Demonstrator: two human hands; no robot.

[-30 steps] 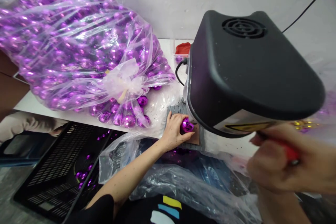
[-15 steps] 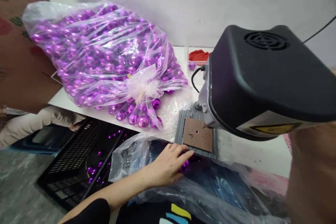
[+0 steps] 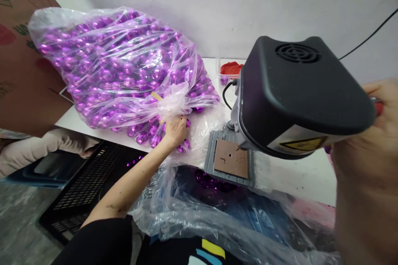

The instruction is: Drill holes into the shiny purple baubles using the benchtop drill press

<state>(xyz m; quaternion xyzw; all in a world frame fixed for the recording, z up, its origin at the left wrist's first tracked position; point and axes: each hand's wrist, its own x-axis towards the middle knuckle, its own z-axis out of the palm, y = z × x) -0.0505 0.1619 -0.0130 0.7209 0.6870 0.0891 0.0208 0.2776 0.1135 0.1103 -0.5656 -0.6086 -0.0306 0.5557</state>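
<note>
My left hand point(image 3: 176, 129) reaches to the tied neck of a big clear plastic bag point(image 3: 127, 66) full of shiny purple ball ornaments. Its fingers curl around a purple ball point(image 3: 188, 123) there, mostly hidden by the hand. More balls point(image 3: 144, 137) lie beside it below the knot. On the right, my right hand point(image 3: 384, 103) closes on a red-ended lever point(image 3: 378, 106) at the side of a black bench drill press point(image 3: 304, 95). Under the machine's head, a brown board point(image 3: 230, 158) with a small hole rests on the grey slotted base point(image 3: 209, 153).
Clear plastic sheeting point(image 3: 192, 215) hangs over my lap, with purple pieces point(image 3: 214, 182) in it. A black crate point(image 3: 77, 186) stands at lower left, near another person's sleeve point(image 3: 46, 149). A tub with red cloth point(image 3: 230, 69) sits behind; a printed carton point(image 3: 27, 70) is at far left.
My left hand has let go of a purple ball by the base's front edge and moved up and left to the balls at the bag's neck. My right hand has come into view on the lever.
</note>
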